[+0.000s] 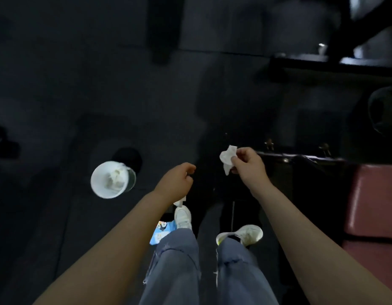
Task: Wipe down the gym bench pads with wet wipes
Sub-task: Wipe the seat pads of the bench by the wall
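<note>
White bin (113,179) is standing on the floor, holding crumpled wipes. Right hand (249,165) is pinching a wipe (227,158); left hand (176,183) is grasping another wipe. Blue packet (163,232): writing unreadable.

I am looking down into a dim scene; most of the dark floor (80,84) is sinking into near-black. Soft light from above is catching my forearms and a white bin (110,180), which is throwing a round shadow. Everything is slightly motion-blurred, and the edges are bending with wide-angle distortion.
</note>
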Motion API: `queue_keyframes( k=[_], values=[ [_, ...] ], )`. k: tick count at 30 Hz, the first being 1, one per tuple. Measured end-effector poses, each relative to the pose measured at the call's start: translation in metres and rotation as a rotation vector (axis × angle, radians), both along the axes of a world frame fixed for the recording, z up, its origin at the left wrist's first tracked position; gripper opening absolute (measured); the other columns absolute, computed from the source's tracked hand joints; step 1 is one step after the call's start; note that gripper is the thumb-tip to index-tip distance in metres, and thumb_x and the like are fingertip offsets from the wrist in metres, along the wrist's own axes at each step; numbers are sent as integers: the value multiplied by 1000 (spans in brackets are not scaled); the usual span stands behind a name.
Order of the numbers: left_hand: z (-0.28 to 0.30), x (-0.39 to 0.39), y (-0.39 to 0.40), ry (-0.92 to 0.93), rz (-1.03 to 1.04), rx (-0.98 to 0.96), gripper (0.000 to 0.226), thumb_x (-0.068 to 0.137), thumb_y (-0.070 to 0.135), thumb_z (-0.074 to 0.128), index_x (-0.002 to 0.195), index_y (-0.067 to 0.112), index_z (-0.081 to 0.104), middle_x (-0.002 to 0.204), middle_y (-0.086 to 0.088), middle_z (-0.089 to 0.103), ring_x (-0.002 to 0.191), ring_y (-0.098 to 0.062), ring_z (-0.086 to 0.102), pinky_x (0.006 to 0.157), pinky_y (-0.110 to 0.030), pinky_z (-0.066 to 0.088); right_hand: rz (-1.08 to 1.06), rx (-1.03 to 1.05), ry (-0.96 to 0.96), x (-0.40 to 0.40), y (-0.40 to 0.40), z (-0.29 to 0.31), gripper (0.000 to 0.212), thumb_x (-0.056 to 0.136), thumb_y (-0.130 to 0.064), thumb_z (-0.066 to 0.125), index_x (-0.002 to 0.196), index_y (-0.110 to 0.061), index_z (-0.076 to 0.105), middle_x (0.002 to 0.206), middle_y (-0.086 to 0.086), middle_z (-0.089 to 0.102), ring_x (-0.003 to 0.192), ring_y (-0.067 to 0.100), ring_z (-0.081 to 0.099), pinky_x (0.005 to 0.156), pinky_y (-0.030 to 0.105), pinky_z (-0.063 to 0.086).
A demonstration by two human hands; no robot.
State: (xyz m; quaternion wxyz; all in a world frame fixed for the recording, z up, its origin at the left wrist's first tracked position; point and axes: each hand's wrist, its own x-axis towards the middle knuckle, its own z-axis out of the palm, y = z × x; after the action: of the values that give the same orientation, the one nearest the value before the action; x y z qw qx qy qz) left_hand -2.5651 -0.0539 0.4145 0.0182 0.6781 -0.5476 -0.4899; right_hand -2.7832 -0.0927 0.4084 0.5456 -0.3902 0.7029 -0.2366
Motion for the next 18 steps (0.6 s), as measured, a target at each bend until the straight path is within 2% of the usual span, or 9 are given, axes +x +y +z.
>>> queue_keyframes(
  k=[3, 5, 7, 10, 12, 14, 16, 18],
  values=[
    [-5, 63, 25, 0, 142, 11, 32, 94, 15, 49, 123, 23, 61, 122, 6, 66, 113, -12, 59, 88, -21, 37, 232, 21, 42, 92, -11, -11, 10, 89, -18, 63, 90, -27, 60, 91, -5, 66, 88, 18, 66, 84, 42, 57],
    [-9, 102, 46, -7, 252, 26, 24, 95, 18, 51, 115, 25, 64, 116, 7, 67, 105, -9, 60, 84, -22, 39, 395, 25, 36, 160, -10, -16, 14, 88, -18, 63, 85, -30, 57, 86, -9, 63, 84, 17, 64, 77, 38, 56],
    [-14, 139, 70, -26, 357, 50, 21, 96, 20, 53, 112, 25, 65, 112, 8, 66, 98, -8, 58, 81, -22, 39, 586, 3, 51, 225, -3, -20, 13, 86, -18, 62, 87, -29, 55, 85, -12, 59, 84, 14, 60, 71, 27, 48],
    [-19, 190, 104, -83, 503, 119, 21, 94, 19, 49, 102, 33, 64, 102, 12, 62, 93, -8, 55, 78, -23, 37, 814, -16, 57, 311, 12, -26, 14, 86, -18, 58, 97, -28, 56, 94, -7, 61, 87, 14, 57, 65, 22, 40],
    [-21, 217, 125, -93, 595, 148, 24, 93, 19, 45, 95, 36, 61, 102, 14, 61, 95, -9, 55, 79, -25, 37, 917, 17, 36, 354, 22, -31, 30, 91, -21, 56, 121, -23, 55, 115, 1, 61, 101, 20, 59, 74, 23, 42],
    [-22, 240, 143, -100, 676, 166, 25, 94, 20, 43, 95, 38, 60, 102, 13, 61, 97, -10, 56, 79, -26, 37, 996, 88, 48, 384, 31, -38, 48, 95, -28, 54, 141, -22, 42, 131, 4, 53, 115, 24, 55, 84, 26, 42],
    [-24, 257, 156, -101, 753, 174, 24, 97, 21, 42, 97, 38, 59, 102, 12, 63, 98, -11, 59, 81, -27, 40, 1056, 136, 74, 397, 39, -46, 52, 96, -32, 53, 145, -23, 37, 139, 6, 48, 121, 26, 52, 91, 29, 43],
    [-24, 268, 164, -83, 829, 153, 26, 98, 22, 42, 94, 40, 60, 100, 15, 66, 97, -8, 62, 78, -26, 44, 1099, 152, 77, 398, 48, -53, 50, 96, -31, 54, 143, -22, 40, 138, 5, 50, 124, 25, 51, 98, 29, 41]
  ],
)
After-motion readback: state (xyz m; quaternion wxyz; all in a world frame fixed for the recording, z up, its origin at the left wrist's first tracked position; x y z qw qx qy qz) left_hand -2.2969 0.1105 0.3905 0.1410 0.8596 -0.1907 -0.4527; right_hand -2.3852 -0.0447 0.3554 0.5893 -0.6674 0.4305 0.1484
